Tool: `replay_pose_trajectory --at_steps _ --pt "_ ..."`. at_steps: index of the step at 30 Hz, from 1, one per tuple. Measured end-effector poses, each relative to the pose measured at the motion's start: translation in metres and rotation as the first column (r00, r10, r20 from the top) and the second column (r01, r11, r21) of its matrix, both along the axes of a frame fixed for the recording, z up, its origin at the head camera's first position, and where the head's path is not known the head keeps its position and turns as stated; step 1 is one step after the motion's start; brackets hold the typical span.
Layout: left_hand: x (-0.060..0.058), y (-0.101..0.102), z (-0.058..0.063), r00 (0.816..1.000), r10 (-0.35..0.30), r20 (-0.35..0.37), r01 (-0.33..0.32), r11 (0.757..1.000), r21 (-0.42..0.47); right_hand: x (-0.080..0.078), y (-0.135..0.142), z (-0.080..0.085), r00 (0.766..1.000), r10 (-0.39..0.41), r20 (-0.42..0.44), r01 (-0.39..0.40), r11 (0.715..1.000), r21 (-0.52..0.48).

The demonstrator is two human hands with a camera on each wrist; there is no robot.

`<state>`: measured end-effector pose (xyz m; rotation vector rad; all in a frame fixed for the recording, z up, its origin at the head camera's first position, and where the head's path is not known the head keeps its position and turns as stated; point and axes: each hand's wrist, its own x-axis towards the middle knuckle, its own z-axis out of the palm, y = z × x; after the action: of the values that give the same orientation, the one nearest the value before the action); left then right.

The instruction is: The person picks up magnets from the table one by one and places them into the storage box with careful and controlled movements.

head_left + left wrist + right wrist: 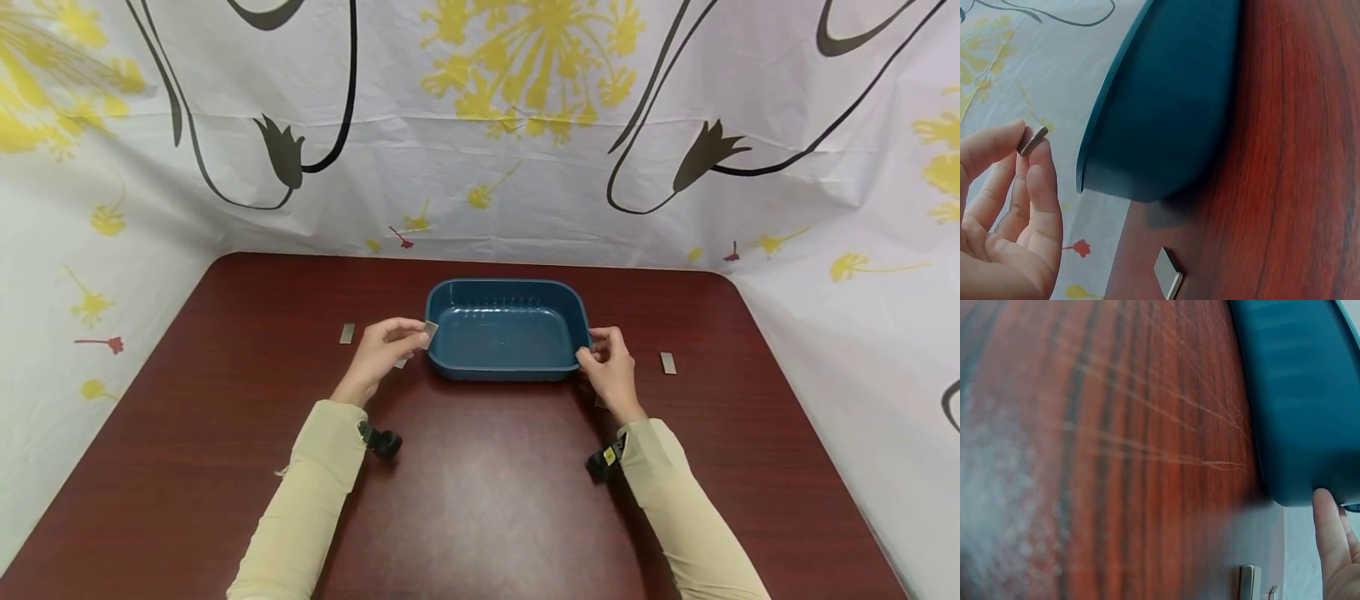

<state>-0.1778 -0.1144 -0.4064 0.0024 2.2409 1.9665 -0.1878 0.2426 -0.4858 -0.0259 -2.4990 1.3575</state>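
A small flat metallic rectangular piece (430, 333) is pinched between thumb and fingertips of my left hand (381, 357), held up by the left rim of a blue plastic tray (502, 374). The left wrist view shows the piece (1033, 141) edge-on, apart from the tray wall (1147, 112). At the tray's right end, my right hand (615, 373) holds the rim near the front corner. One of its fingers (1329, 531) touches the outer wall in the right wrist view. Inside, the tray's floor shows nothing lying on it.
Similar pieces lie on the dark red wooden table (480, 500): one (347, 333) at left, another (401, 363) partly hidden beneath the left hand, one (667, 362) at right, and one (600, 402) mostly covered by the right hand. Behind hangs a patterned white cloth (390, 150).
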Motion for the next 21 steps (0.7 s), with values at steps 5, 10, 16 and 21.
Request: replay_pose_trajectory --at_steps 5,10,16,21 --pt "-0.003 0.007 0.001 1.0 -0.008 0.006 0.008 1.0 0.0 0.008 -0.004 0.013 0.999 0.046 -0.014 -0.046 0.998 -0.045" --pt "-0.007 0.013 0.004 1.0 -0.002 0.004 0.003 1.0 -0.018 0.0 0.0 -0.003 1.0 -0.015 0.0 0.015 1.0 0.013" --pt "-0.009 0.024 0.007 1.0 0.007 -0.011 -0.007 1.0 -0.003 -0.005 0.005 -0.012 1.0 -0.011 -0.004 0.011 1.0 -0.001" --pt "-0.012 0.032 0.008 0.999 0.005 -0.043 -0.004 1.0 0.019 -0.002 0.003 -0.006 1.0 0.01 0.006 -0.01 1.0 -0.007"
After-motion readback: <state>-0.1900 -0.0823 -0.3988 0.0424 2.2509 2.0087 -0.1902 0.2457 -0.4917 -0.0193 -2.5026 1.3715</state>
